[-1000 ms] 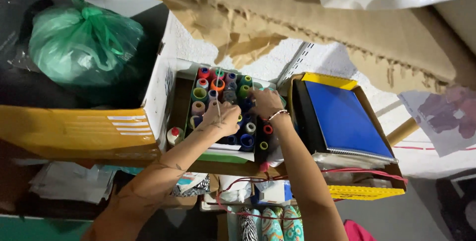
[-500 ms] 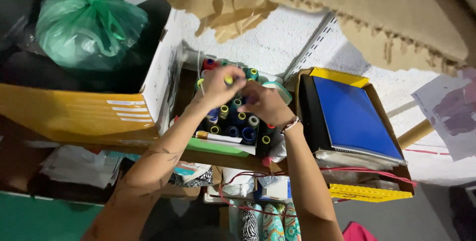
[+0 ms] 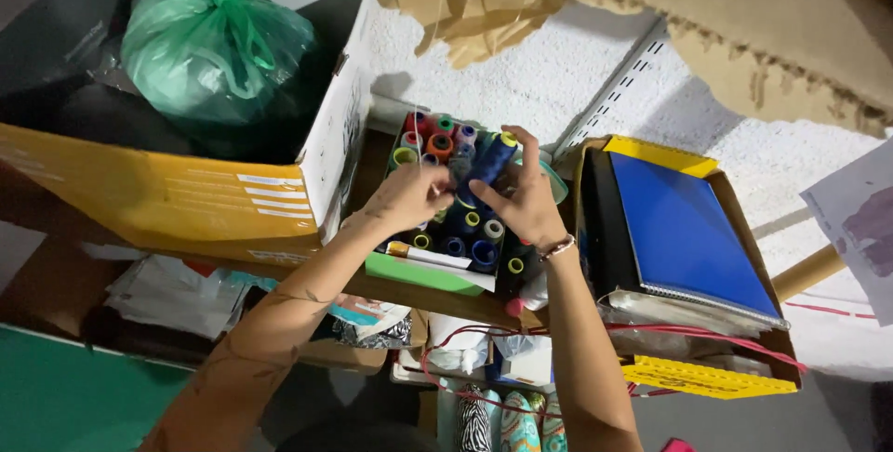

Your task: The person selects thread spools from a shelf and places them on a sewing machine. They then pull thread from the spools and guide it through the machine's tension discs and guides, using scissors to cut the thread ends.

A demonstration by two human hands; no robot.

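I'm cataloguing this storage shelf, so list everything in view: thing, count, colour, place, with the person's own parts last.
dark blue thread spool: one, navy with a yellow core, lifted above the box, held by both hands
box of thread spools: one, green front edge, on the shelf; many spools in red, orange, green, blue, exact number unclear
green plastic bag: one, knotted, inside the cardboard box at left
yellow cardboard box: one, yellow and white, left on the shelf
blue notebook: one, on top of the stack in the yellow tray
yellow tray: one, right on the shelf
red cord: one, draped across the tray's front
bracelet: one, on the right wrist
left hand: pinching the spool
right hand: fingers on the spool
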